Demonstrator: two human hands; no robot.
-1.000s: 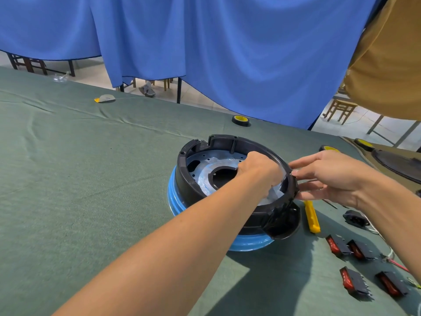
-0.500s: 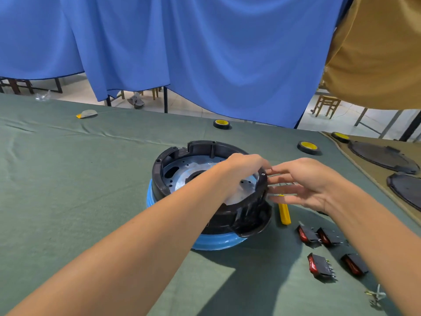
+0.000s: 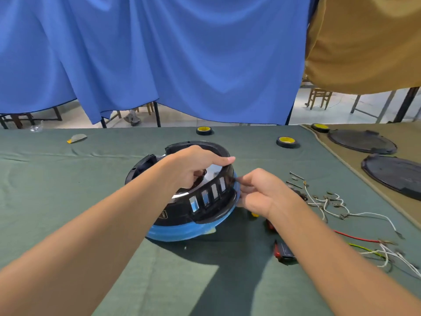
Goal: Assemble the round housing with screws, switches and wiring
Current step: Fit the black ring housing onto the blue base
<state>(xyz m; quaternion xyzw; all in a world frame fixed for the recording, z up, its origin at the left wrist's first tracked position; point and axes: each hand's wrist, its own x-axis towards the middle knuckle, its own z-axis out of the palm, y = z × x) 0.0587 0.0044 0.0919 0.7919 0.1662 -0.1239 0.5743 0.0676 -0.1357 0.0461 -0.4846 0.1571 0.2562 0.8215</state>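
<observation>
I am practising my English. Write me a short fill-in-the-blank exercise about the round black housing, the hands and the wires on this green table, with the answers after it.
1. The black housing rests on a ___ ring.
2. Its near wall has ___ empty rectangular slots.
3. The left hand grips the rim of the ___.
4. The loose wires lie to the ___ of the housing.

Answers: blue; four; housing; right.

Left hand and right hand are bare; both forearms bare to the picture's edge; one visible nail on the left hand is cut short.
</observation>
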